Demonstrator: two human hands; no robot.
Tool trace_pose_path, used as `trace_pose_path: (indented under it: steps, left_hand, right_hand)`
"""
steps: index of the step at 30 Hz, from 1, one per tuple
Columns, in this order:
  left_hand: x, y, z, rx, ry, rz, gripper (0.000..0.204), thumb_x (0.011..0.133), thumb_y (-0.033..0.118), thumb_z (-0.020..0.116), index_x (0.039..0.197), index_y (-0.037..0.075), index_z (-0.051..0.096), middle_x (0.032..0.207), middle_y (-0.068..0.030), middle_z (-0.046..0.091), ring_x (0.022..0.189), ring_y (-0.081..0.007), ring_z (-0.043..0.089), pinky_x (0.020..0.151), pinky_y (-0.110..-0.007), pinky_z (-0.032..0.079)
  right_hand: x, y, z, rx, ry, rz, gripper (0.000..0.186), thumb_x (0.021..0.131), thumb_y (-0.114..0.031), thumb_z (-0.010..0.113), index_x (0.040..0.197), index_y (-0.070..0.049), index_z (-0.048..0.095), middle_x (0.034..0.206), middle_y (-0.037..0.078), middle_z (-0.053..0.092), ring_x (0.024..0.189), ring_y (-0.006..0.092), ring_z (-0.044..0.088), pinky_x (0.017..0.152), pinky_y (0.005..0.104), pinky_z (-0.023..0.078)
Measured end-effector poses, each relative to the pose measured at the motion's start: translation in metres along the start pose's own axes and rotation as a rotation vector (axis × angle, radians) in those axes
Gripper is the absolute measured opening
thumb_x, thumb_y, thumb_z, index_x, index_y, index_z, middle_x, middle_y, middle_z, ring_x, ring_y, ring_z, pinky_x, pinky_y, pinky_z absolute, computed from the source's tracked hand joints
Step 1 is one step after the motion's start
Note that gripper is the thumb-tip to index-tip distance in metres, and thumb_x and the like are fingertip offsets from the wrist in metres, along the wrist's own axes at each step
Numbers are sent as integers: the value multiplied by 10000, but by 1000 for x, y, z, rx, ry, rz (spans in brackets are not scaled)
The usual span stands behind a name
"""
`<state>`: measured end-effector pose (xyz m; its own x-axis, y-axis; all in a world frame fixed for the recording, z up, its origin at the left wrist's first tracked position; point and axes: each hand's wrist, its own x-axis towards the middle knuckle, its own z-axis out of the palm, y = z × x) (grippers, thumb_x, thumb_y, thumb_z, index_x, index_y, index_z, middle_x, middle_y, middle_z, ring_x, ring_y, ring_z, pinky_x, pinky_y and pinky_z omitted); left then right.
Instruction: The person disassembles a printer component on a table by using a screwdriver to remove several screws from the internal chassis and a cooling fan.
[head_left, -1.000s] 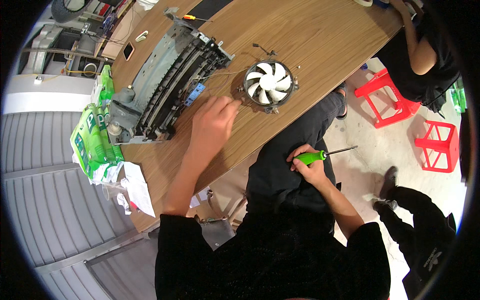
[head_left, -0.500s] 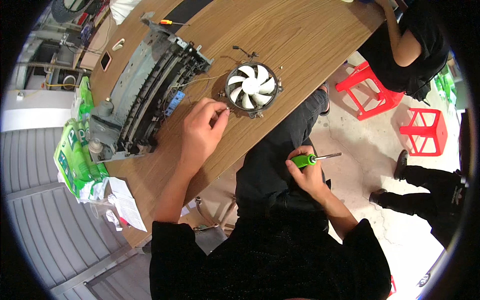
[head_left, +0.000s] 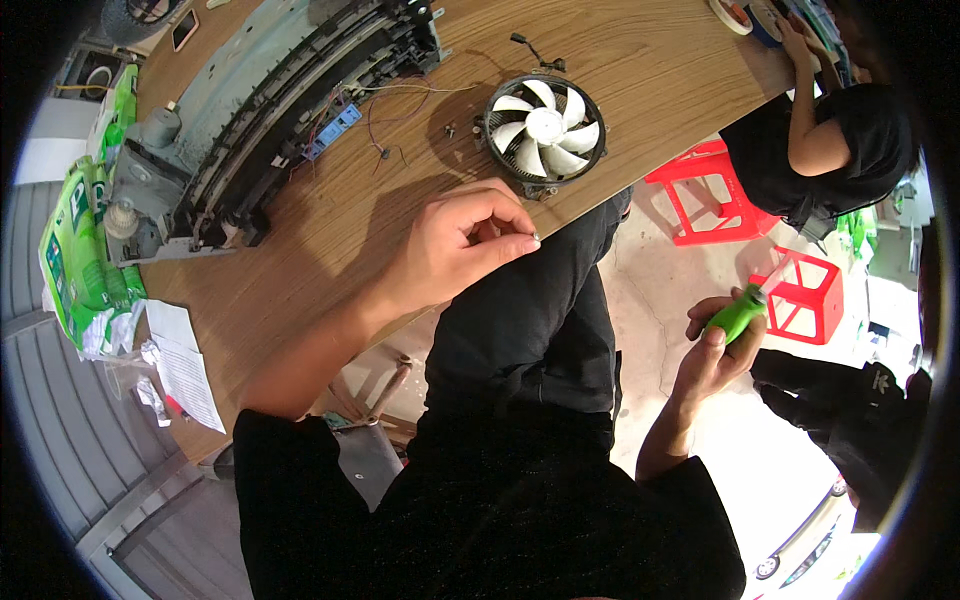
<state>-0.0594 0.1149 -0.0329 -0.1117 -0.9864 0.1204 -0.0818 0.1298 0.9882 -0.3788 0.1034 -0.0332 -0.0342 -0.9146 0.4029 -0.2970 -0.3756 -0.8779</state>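
My left hand (head_left: 470,240) is closed at the table's front edge, below the fan, pinching a tiny pale object at the fingertips, too small to identify. My right hand (head_left: 718,355) grips a green-handled screwdriver (head_left: 738,315) out past the edge, its shaft angled up to the right. A white-bladed fan (head_left: 545,126) in a round black frame lies on the wooden table (head_left: 640,60). Left of it stands a grey-and-black machine chassis (head_left: 215,140), with a blue part (head_left: 332,131) and loose wires along its side. Small bits of hardware (head_left: 450,130) lie between them.
Green packages (head_left: 85,260) and paper sheets (head_left: 180,370) are at the left end. A person (head_left: 820,150) works at upper right beside rolls of tape (head_left: 730,14). Red stools (head_left: 700,190) stand on the floor; another person's dark-clothed body (head_left: 835,420) is at right.
My left hand has moved right from beside the fan to the table's edge. My right hand has swung outward to the right with the screwdriver, its shaft now tilted further upward.
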Motion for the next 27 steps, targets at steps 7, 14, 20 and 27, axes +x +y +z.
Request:
trace_pose_path:
  steps: [7, 14, 20, 27]
  left_hand:
    - [-1, 0, -2, -63, 20, -49, 105, 857, -40, 736, 933, -17, 669, 943, -46, 634, 820, -73, 597, 689, -211, 482]
    - [-2, -7, -3, -207, 32, -70, 114, 862, -64, 722, 950, -27, 658, 964, -34, 619, 855, -68, 592, 718, -211, 490]
    - [-1, -8, -1, -189, 70, -83, 100, 868, 46, 759, 940, 16, 696, 897, -9, 674, 813, -64, 645, 686, -213, 509]
    - [0, -1, -4, -30, -33, -14, 96, 873, -33, 724, 950, -21, 668, 942, -43, 643, 810, -69, 602, 681, -212, 487]
  right_hand:
    - [0, -17, 15, 242, -103, 67, 578, 788, -325, 862, 1080, 29, 512, 812, 136, 639, 706, 191, 666, 630, 268, 513]
    - [7, -11, -6, 122, -165, 33, 537, 742, -350, 879, 985, 46, 612, 788, 135, 671, 612, 163, 647, 595, 261, 506]
    - [11, -11, -10, 39, -268, -4, 474, 709, -304, 876, 947, 32, 641, 754, 126, 689, 604, 142, 628, 582, 258, 461]
    - [15, -12, -4, -42, -303, -72, 434, 699, -256, 871, 941, 26, 645, 769, 133, 701, 618, 157, 646, 594, 257, 474]
